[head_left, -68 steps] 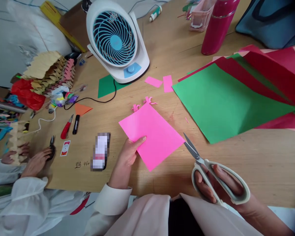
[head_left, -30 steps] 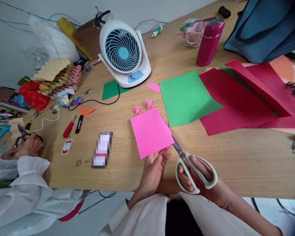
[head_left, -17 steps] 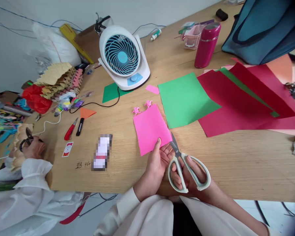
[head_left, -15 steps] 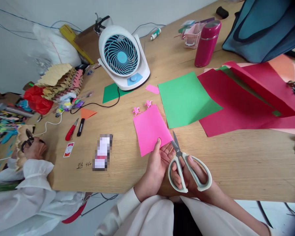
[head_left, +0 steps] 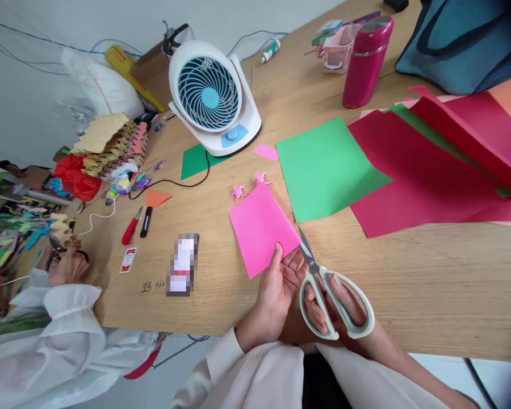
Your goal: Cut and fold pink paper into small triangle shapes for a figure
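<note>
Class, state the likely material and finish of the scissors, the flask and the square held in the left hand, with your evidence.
Scissors: probably steel blades, grey sheen; handles likely smooth pale plastic.
Flask: glossy, perhaps painted metal; bright highlights, silvery band.
Pink square: matte paper or thin card; flat, thin-edged.

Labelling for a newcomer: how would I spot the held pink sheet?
From the white fan, come down the table to the left hand. It holds the pink sheet, one corner at the scissors. The unheld pink slip near the fan is far smaller.
</note>
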Available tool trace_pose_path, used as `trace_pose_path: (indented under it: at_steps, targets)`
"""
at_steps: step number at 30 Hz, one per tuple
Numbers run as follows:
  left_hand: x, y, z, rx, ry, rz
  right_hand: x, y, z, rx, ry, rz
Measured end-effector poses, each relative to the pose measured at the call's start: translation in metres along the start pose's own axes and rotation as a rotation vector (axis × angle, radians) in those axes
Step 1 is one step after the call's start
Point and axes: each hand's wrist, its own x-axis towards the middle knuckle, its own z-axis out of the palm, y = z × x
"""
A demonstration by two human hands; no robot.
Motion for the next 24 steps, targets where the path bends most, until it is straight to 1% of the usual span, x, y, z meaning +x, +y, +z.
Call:
trace_pose_path:
  at_steps: [4,9,13,20,24]
  targets:
    - [0.0000,-0.0004,0.0006,-0.026,0.008,-0.012,0.0002,0.0016,-0.0023,-0.013,0.004,-0.014]
    - [0.0003,-0.0002,-0.0001,-0.021,0.025,0.010,0.0008,0.0032,-0.0028,-0.010,0.049,0.032]
    - [-0.0002,0.0000,0.0002,0.007,0.022,0.018,0.0009,0.0028,-0.0005,-0.036,0.071,0.029]
    - [0.0000,-0.0003,0.0029,-0.010,0.032,0.024,0.0017,0.0043,-0.0021,-0.052,0.048,0.038]
    - [-0.0056,-0.0010,0.0036,0.040,0.014,0.033,0.0050,0.0060,-0.0034,-0.030,0.027,0.050]
